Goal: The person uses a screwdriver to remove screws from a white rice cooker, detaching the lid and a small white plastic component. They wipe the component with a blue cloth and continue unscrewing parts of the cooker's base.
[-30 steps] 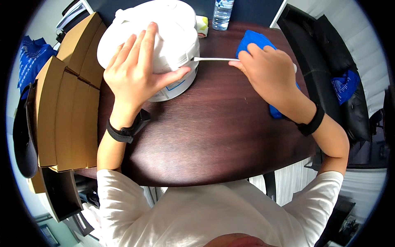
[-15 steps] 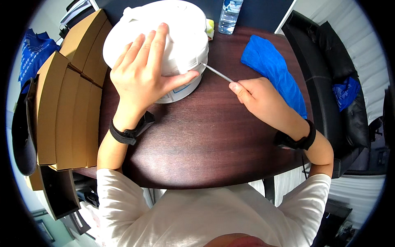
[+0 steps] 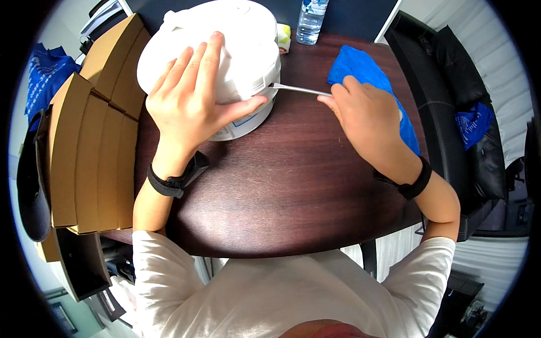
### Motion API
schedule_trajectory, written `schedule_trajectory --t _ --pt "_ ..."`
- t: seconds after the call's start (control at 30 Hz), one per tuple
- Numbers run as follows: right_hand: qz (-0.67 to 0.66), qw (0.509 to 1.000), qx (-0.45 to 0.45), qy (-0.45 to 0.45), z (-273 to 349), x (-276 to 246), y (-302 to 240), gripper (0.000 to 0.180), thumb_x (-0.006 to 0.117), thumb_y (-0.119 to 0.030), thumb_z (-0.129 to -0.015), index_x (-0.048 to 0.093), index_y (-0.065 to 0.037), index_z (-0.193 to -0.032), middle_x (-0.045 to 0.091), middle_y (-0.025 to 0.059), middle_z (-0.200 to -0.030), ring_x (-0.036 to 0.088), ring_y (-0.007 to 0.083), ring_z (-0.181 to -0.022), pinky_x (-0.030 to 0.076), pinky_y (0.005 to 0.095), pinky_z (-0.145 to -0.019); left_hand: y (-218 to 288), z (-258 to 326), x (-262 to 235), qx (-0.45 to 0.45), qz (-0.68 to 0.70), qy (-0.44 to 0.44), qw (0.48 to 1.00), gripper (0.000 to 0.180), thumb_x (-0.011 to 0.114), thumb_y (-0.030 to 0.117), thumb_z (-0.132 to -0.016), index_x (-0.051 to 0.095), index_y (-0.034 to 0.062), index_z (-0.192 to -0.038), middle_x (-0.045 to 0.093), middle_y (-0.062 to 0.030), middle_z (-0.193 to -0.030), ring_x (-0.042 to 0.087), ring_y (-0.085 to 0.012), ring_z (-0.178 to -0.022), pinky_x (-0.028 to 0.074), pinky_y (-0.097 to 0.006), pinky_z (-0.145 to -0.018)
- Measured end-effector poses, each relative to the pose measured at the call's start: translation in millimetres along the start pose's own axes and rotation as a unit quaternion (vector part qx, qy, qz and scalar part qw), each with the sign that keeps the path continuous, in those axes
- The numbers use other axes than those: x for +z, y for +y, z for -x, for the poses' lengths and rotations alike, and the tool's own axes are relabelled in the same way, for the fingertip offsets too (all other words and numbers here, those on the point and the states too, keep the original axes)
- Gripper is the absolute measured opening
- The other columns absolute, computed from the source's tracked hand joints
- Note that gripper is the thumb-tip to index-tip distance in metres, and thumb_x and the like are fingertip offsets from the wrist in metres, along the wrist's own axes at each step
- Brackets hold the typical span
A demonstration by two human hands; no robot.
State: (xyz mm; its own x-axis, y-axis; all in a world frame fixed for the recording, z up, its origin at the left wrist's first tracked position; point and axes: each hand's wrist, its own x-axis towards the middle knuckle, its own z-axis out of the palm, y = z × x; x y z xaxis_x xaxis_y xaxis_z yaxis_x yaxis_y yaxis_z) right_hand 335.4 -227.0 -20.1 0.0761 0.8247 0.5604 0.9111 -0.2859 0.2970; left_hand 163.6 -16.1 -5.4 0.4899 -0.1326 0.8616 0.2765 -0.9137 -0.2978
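A white bucket [image 3: 260, 117] stands at the far left of the dark table, with a white lid [image 3: 248, 34] on it. My left hand [image 3: 183, 107] lies flat across the lid, fingers stretched and thumb out along the near rim. In my right hand [image 3: 369, 115] is a flat-head screwdriver [image 3: 304, 89]; the fist hides its handle. The flat metal tip meets the right side of the bucket at the lid's edge, by a small dark gap. The shaft lies nearly level across the view. A crumpled blue cloth [image 3: 350, 63] lies just behind and beside my right hand.
Cardboard boxes [image 3: 81, 163] line the table's left side. A clear water bottle [image 3: 311, 25] stands at the back, near a small green-and-white item [image 3: 284, 38] beside the bucket. To the right of the dark wooden table [image 3: 270, 191] is a black sofa [image 3: 431, 112].
My right hand has moved away from me and slightly right, swinging the screwdriver from a slant to nearly level, its tip still at the lid's edge. My left hand stays on the lid.
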Motion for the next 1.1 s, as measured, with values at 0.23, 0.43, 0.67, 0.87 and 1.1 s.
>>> schedule_trajectory --t 0.23,0.43,0.67,0.87,1.1 --pt "-0.369 0.909 0.144 -0.129 9 2 -3 0.041 0.057 -0.03 -0.096 0.057 -0.002 -0.067 0.054 0.0111 -0.058 0.053 0.0246 -0.05 0.039 0.037 -0.046 -1 0 -1 -0.006 0.007 -0.008 1.0 0.089 0.083 0.061 -0.058 0.063 0.0017 -0.122 0.073 -0.0144 -0.096 0.071 -0.0288 -0.092 0.058 -0.037 -0.078" --pt "-0.534 0.762 0.259 -0.257 8 -9 -18 0.051 0.05 -0.033 -0.1 0.058 0.003 -0.065 0.052 0.0119 -0.052 0.05 0.0206 -0.046 0.04 0.0376 -0.049 1 -1 -2 -0.011 0.001 -0.018 1.0 0.09 0.083 0.061 -0.058 0.062 0.002 -0.123 0.072 -0.0142 -0.097 0.071 -0.0291 -0.092 0.058 -0.037 -0.079" --pt "-0.559 0.72 0.283 -0.297 7 -10 -22 0.054 0.049 -0.037 -0.1 0.058 0.001 -0.063 0.053 0.0123 -0.052 0.053 0.0212 -0.049 0.043 0.0369 -0.053 1 -1 -2 -0.01 0.001 -0.019 1.0 0.089 0.083 0.061 -0.058 0.062 0.0021 -0.122 0.072 -0.014 -0.096 0.071 -0.0298 -0.091 0.058 -0.037 -0.079" --pt "-0.534 0.744 0.274 -0.293 5 -11 -26 0.051 0.049 -0.034 -0.1 0.058 0.001 -0.063 0.056 0.0131 -0.054 0.053 0.0241 -0.048 0.042 0.0379 -0.051 3 -2 -2 -0.012 -0.002 -0.019 1.0 0.089 0.083 0.06 -0.058 0.063 0.0014 -0.121 0.072 -0.0146 -0.095 0.071 -0.0299 -0.091 0.057 -0.037 -0.079" --pt "-0.02 0.997 0.035 -0.07 -2 -10 -7 0.031 0.059 -0.035 -0.092 0.059 -0.01 -0.074 0.055 0.0048 -0.07 0.06 0.0197 -0.058 0.046 0.0336 -0.047 2 0 -1 -0.009 0.006 -0.011 1.0 0.089 0.084 0.059 -0.058 0.063 0.0011 -0.122 0.073 -0.0139 -0.095 0.071 -0.0297 -0.091 0.057 -0.037 -0.08"
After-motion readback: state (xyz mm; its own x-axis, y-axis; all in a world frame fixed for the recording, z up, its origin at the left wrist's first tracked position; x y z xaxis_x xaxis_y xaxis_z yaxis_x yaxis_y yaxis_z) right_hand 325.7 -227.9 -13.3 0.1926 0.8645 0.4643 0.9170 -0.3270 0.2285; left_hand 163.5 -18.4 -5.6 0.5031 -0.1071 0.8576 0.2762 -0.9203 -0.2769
